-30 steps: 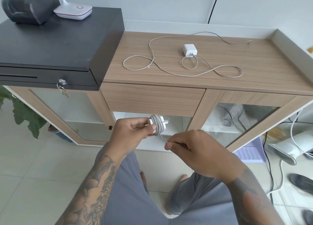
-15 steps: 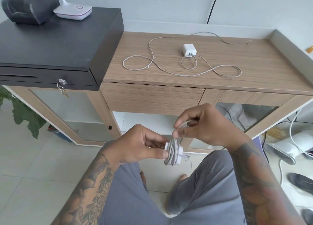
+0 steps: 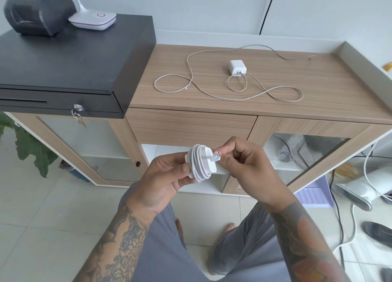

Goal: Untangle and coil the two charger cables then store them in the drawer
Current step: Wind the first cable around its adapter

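My left hand (image 3: 167, 175) grips a white charger (image 3: 201, 162) with its cable wound tightly round the block. My right hand (image 3: 244, 165) pinches the cable's plug end beside the charger's prongs. I hold both in front of the closed wooden drawer (image 3: 191, 125). A second white charger block (image 3: 237, 67) lies on the wooden cabinet top (image 3: 328, 90), and its long grey cable (image 3: 212, 92) sprawls across the top in loose loops.
A black cash drawer (image 3: 74, 58) with keys in its lock sits on the left, carrying a dark printer (image 3: 36, 7) and a white lamp base (image 3: 93, 20). Glass-door compartments lie below. Cables, a white appliance (image 3: 364, 188) and shoes clutter the floor at right.
The last free length of cable has been wound round the charger. My hands rose back up in front of the drawer, and my right hand now pinches the plug end at the prongs.
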